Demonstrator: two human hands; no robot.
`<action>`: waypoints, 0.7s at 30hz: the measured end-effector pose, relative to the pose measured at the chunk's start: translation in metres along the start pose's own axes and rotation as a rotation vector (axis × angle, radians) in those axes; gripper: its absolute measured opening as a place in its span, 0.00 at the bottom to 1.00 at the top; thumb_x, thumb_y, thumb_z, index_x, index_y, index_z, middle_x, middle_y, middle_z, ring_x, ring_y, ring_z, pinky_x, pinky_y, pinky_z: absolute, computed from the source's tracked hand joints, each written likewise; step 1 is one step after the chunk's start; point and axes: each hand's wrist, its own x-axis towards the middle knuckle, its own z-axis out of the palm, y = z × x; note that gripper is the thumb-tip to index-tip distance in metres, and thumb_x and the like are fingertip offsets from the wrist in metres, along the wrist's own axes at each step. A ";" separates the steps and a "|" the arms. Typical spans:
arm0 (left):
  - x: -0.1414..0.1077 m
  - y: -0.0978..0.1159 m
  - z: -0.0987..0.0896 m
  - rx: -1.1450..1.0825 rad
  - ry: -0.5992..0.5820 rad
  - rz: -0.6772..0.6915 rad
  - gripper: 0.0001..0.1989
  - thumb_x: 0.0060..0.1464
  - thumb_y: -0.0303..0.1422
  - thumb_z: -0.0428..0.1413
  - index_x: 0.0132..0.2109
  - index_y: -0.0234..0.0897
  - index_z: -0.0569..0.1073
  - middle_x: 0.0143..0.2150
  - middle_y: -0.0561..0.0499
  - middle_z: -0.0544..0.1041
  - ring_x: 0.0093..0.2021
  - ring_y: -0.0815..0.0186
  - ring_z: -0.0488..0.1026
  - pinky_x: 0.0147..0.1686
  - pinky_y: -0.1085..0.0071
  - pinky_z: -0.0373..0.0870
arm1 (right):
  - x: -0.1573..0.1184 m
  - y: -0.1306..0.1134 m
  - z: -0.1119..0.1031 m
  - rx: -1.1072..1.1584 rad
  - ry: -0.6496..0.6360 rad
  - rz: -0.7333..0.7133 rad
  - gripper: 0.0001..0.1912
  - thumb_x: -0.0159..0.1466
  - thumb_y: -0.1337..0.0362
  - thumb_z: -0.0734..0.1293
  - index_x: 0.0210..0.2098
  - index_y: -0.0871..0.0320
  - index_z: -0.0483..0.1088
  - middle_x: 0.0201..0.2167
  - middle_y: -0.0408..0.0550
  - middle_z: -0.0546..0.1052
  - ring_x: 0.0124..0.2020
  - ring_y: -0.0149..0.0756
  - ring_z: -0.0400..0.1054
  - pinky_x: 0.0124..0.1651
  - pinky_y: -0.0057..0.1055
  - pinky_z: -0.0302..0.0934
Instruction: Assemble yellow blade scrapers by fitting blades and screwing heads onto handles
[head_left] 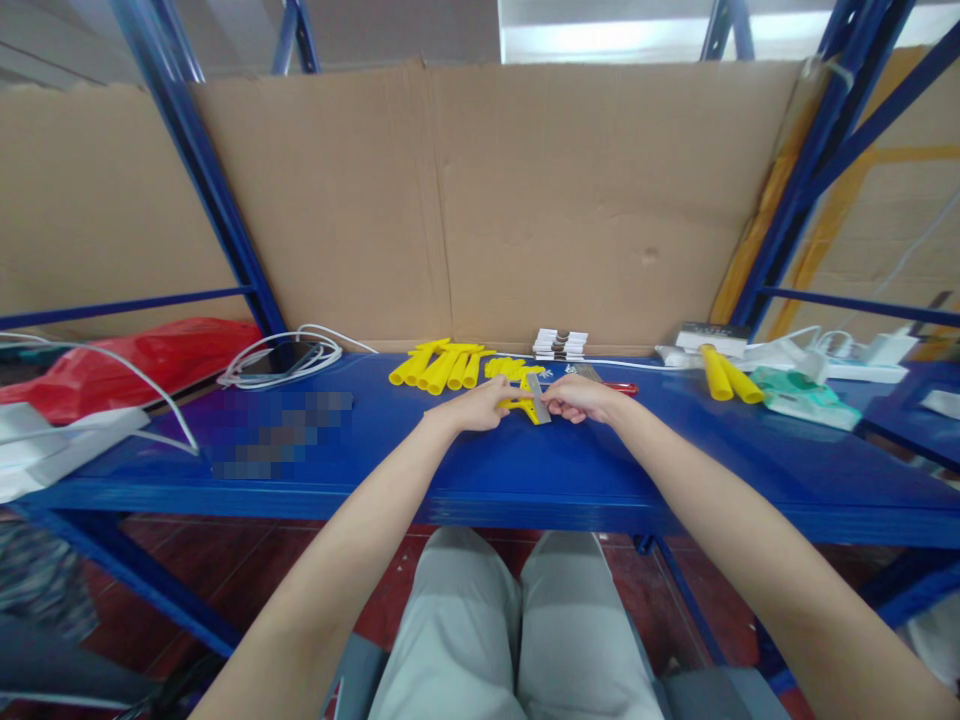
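In front of me, a flat grey metal blade [538, 402] lies against a yellow plastic scraper head [527, 408], just above the blue table. My left hand [482, 402] is closed on the yellow scraper head from the left. From the right, the closed fingers of my right hand [582, 398] pinch the blade's edge. Small yellow plastic parts [510, 367] lie just behind my hands. A tool with a red handle [621, 388] rests beyond my right hand, partly hidden by it.
Several yellow tube handles [442, 368] lie at the back left of the blue table [480, 470], with a stack of white packets [560, 345] behind. Two more yellow tubes [726, 376] and a green-and-white packet [806, 397] are right. A coiled white cable [322, 352] and red bag [150, 360] are left.
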 end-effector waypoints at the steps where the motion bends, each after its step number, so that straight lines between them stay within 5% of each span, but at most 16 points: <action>1: 0.000 0.000 0.000 -0.004 0.000 0.001 0.26 0.58 0.27 0.50 0.62 0.48 0.66 0.48 0.49 0.66 0.48 0.64 0.67 0.53 0.67 0.62 | 0.000 0.000 0.000 0.000 -0.003 0.002 0.13 0.59 0.73 0.62 0.19 0.59 0.59 0.10 0.37 0.61 0.10 0.19 0.46 0.12 0.19 0.37; 21: 0.002 0.020 0.003 -0.021 -0.029 0.036 0.26 0.58 0.25 0.50 0.62 0.49 0.66 0.44 0.50 0.63 0.44 0.65 0.66 0.52 0.68 0.61 | 0.006 0.005 -0.002 0.234 0.085 -0.046 0.15 0.63 0.71 0.63 0.22 0.57 0.56 0.11 0.32 0.53 0.11 0.18 0.42 0.14 0.18 0.36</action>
